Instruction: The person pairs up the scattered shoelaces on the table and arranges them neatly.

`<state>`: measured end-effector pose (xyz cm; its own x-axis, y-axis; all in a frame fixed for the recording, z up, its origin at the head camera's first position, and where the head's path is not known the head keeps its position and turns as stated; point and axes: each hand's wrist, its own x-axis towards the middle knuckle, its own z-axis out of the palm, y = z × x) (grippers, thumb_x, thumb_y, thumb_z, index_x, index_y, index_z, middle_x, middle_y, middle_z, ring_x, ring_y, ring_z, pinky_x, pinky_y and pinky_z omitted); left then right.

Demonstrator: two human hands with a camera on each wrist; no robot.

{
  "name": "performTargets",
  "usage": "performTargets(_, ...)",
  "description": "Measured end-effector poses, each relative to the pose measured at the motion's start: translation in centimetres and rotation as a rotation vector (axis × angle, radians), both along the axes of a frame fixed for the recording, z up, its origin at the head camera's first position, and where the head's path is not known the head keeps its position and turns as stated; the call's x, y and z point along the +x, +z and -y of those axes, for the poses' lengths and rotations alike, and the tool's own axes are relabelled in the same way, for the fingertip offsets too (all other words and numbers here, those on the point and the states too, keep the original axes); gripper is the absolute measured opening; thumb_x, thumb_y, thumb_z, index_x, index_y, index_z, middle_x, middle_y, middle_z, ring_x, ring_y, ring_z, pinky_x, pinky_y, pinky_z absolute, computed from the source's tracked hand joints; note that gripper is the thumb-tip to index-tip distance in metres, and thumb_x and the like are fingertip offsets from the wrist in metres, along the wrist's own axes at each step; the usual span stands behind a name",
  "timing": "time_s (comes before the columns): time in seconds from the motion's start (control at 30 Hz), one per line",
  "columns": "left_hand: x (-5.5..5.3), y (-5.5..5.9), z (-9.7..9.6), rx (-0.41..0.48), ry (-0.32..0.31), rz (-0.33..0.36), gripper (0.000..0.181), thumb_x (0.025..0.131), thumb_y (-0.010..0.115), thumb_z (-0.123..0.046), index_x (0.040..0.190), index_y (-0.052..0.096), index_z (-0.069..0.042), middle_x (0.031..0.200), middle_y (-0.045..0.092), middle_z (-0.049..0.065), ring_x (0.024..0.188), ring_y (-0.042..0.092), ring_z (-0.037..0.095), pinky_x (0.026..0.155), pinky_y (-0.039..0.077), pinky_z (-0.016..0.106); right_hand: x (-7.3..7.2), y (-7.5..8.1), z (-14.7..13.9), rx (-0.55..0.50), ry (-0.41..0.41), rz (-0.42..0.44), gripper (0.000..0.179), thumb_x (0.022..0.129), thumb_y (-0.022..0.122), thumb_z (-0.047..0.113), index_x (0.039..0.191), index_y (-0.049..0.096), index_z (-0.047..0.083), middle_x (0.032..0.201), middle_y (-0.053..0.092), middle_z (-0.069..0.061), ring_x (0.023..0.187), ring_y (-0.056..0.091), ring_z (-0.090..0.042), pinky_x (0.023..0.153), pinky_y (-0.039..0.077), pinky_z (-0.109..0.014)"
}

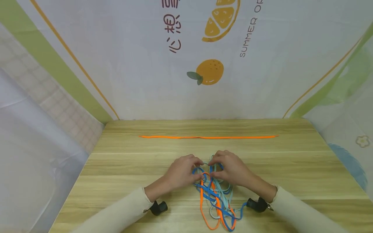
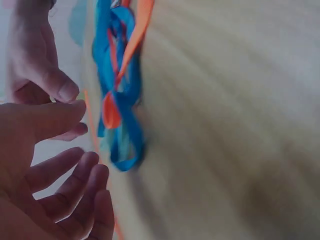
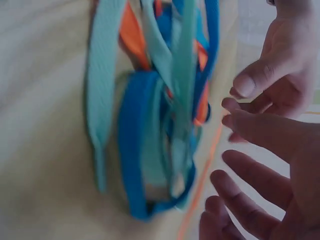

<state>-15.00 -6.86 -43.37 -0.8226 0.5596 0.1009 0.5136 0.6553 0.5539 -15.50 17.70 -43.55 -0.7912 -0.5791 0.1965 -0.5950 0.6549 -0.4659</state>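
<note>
A tangled heap of flat shoelaces lies on the table in the head view, with orange laces (image 1: pixel 201 200), blue laces (image 1: pixel 209 191) and mint-green laces (image 1: pixel 224 197) looped through one another. My left hand (image 1: pixel 182 171) is at the heap's upper left, thumb apart from the loosely bent fingers. Across from it, my right hand (image 1: pixel 231 168) hovers over the upper right side, its fingers likewise spread. Both wrist views show the fingertips close together beside the heap, with no lace between them. A blue loop (image 2: pixel 127 150) and a mint lace's narrow tip (image 3: pixel 101 170) show there.
A single orange shoelace (image 1: pixel 208 137) lies stretched straight across the far part of the wooden table (image 1: pixel 122 161). Behind the table hangs a white cloth (image 1: pixel 145 81) printed with fruit. A blue lace end reaches toward the black wrist camera (image 1: pixel 256 205) on the right.
</note>
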Motion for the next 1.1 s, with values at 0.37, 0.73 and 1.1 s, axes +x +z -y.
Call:
performTargets(0.37, 0.1, -1.9, -0.5, 0.202, 0.07, 0.183, 0.041, 0.086, 0.095, -0.01, 0.12, 0.076, 0.002, 0.096, 0.079, 0.003, 0.083, 0.074, 0.011, 0.075, 0.059, 0.026, -0.6, -1.8, 0.2, -0.148, 0.0, 0.174, 0.016, 0.086, 0.097, 0.023, 0.095, 0.088, 0.014, 0.097, 0.07, 0.008, 0.09, 0.063, -0.013, 0.076, 0.049, -0.03)
performTargets(0.73, 0.3, -2.5, -0.6, 0.23, 0.064, 0.219, 0.031, 0.084, 0.093, -0.001, 0.11, 0.076, 0.0, 0.082, 0.076, -0.005, 0.073, 0.07, 0.004, 0.07, 0.057, 0.025, -0.5, -2.4, 0.4, -0.169, -0.021, 0.22, 0.011, 0.084, 0.098, 0.02, 0.083, 0.087, 0.018, 0.092, 0.065, 0.012, 0.086, 0.059, -0.007, 0.073, 0.048, -0.029)
performTargets(1.1, 0.0, -3.3, 0.1, 0.276, -0.033, 0.165, 0.011, 0.092, 0.075, -0.006, 0.099, 0.084, -0.01, 0.082, 0.074, -0.013, 0.074, 0.065, 0.001, 0.065, 0.054, 0.024, -0.3, -1.3, 0.0, -0.309, -0.009, 0.402, 0.005, 0.088, 0.093, 0.012, 0.088, 0.089, 0.013, 0.096, 0.072, 0.007, 0.092, 0.065, -0.013, 0.077, 0.054, -0.029)
